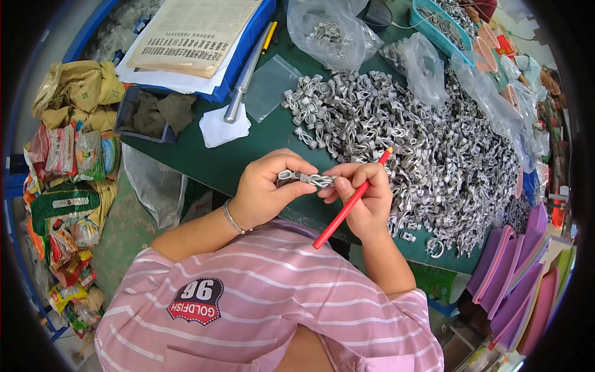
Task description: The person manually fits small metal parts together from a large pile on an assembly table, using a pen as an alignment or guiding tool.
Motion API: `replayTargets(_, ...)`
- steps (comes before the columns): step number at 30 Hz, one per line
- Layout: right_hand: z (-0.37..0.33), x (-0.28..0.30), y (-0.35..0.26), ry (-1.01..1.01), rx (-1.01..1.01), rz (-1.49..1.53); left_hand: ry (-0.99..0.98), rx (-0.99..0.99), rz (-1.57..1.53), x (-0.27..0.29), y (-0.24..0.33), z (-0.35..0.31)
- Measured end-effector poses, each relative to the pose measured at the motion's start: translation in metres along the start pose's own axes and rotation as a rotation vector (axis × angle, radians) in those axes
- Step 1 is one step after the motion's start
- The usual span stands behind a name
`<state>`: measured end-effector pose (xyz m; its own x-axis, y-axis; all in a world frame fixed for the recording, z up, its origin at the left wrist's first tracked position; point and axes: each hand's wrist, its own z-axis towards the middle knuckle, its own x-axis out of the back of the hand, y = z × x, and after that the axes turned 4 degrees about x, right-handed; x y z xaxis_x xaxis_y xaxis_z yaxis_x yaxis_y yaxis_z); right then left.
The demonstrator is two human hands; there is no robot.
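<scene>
Close to my body, at the near edge of the green table, both my hands meet over a short chain of silvery twisted metal loops [316,180]. My left hand [260,186] is closed, pinching the left part of it between thumb and index finger, with one loop standing up at its end. My right hand [369,201] has its thumb and fingertips at the other end. A red pencil-like stick [338,222] with a yellowish tip is also held slantwise in the right hand, tip up toward a large pile of similar grey metal loops [396,124]. Fingers partly hide the chain's ends.
A tapered metal rod [243,87] lies on white paper [217,129] beside a clear flat bag [271,87]. Farther left are a blue tray [226,93] with papers and a clear box [133,124] of grey material. Plastic bags [331,31] lie behind the pile; purple boards [499,266] stand right.
</scene>
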<state>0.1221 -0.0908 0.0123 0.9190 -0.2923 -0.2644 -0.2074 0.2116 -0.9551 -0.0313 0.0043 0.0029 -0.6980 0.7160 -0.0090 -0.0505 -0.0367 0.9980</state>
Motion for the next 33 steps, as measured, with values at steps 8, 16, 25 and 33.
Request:
replayTargets(8, -0.005, 0.006, 0.018, -0.065, 0.199, 0.061, -0.051, -0.081, -0.075, -0.002, 0.015, -0.001)
replayTargets(16, -0.005, -0.002, 0.008, -0.004, 0.499, -0.208, -0.116, 0.457, -0.776, -0.002, -0.006, -0.004)
replayTargets(25, 0.012, 0.024, -0.012, 0.104, 0.657, -0.854, -0.003, 0.669, -0.889, -0.004, -0.013, -0.002)
replayTargets(33, 0.036, 0.04, -0.017, -0.042, 0.519, -1.438, 0.184, 0.777, -0.871, -0.007, 0.002, 0.006)
